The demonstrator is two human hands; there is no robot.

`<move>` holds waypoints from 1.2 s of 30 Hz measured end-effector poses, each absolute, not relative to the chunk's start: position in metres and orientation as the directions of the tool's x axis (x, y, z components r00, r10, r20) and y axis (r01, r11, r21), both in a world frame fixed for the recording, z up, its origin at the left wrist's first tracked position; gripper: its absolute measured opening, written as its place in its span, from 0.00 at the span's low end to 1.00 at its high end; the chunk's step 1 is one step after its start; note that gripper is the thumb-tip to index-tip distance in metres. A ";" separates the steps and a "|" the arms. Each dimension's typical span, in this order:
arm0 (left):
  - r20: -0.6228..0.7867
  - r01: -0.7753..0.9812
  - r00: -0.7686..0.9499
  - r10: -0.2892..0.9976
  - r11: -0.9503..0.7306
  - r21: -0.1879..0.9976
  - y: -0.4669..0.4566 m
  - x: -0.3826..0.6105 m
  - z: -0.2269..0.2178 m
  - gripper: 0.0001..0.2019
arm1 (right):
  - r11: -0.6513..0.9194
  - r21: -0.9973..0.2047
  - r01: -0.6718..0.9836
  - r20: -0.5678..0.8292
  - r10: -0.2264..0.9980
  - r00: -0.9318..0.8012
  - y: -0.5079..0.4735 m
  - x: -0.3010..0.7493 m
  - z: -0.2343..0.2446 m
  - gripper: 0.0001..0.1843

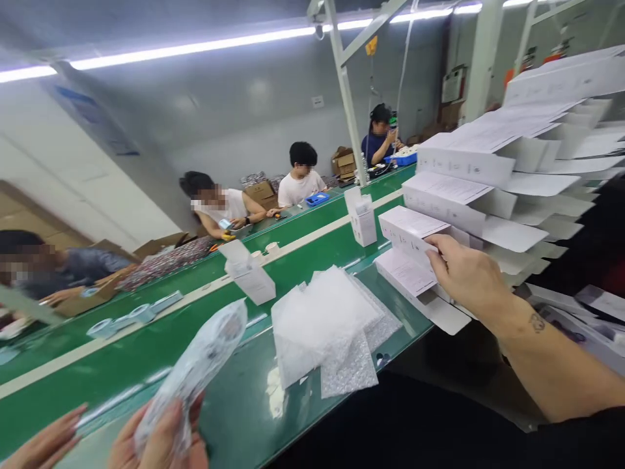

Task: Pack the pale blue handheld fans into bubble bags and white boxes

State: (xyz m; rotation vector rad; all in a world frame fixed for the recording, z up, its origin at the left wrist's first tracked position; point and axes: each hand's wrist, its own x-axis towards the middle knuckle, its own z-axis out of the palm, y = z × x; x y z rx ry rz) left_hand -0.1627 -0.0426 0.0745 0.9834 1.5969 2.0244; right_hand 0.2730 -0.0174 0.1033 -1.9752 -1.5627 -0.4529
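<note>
My left hand (163, 433) is closed around a long, rounded object in a clear bubble-wrap bag (208, 348), held tilted above the green bench. The wrapping blurs what is inside. On the right, my right hand (469, 280) pinches the edge of a white carton (407, 238) in a tall stack, thumb and fingers at its printed side. More white cartons (456, 159) with flaps hanging out lie above it. Between my hands, a pile of bubble-wrap bags (325, 326) rests on the bench.
Another person's hand (46, 443) reaches in at the lower left. A green conveyor (312, 244) crosses the view, carrying two upright white boxes (250, 280) and pale blue-grey parts (141, 314). Several co-workers sit along its far side. A metal post (346, 98) rises behind.
</note>
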 end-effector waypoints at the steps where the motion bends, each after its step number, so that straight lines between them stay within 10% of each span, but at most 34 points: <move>1: 0.239 0.034 -0.719 0.653 -0.310 0.950 -0.044 -0.155 0.086 0.21 | -0.051 -0.194 0.980 0.636 0.754 0.165 -0.015 0.262 0.110 0.15; 4: 0.234 -0.074 -0.766 0.599 -0.443 0.893 -0.045 -0.144 0.120 0.17 | 0.398 -0.067 0.915 0.667 0.700 -0.256 0.001 0.219 0.133 0.19; 8: 0.383 -0.017 -0.763 0.521 -0.609 0.793 -0.054 -0.150 0.158 0.16 | 0.907 0.063 0.416 0.468 0.341 -0.815 0.044 0.133 0.150 0.22; 12: 0.464 0.071 -0.707 0.534 -0.599 0.798 -0.063 -0.153 0.179 0.16 | 1.000 -0.012 0.020 0.268 0.023 -0.963 0.080 0.049 0.137 0.29; 16: 0.297 0.229 -0.621 0.725 -0.194 0.954 -0.059 -0.164 0.184 0.20 | 0.977 -0.178 -0.121 0.320 -0.058 -0.945 0.101 0.004 0.110 0.22; 22: 0.131 0.645 -0.455 0.881 0.224 0.731 -0.052 -0.189 0.216 0.20 | 0.928 -0.303 -0.217 0.596 0.007 -0.803 0.114 -0.015 0.075 0.02; 31: -0.118 0.926 -0.376 0.919 0.370 -0.075 0.018 -0.141 0.221 0.15 | 0.927 -0.362 -0.096 0.610 0.158 -0.777 0.097 -0.026 0.063 0.07; 36: -0.146 0.943 -0.311 0.939 0.324 0.076 0.024 -0.147 0.193 0.24 | 0.793 -0.604 -0.078 0.555 0.349 -0.755 0.095 -0.023 0.054 0.45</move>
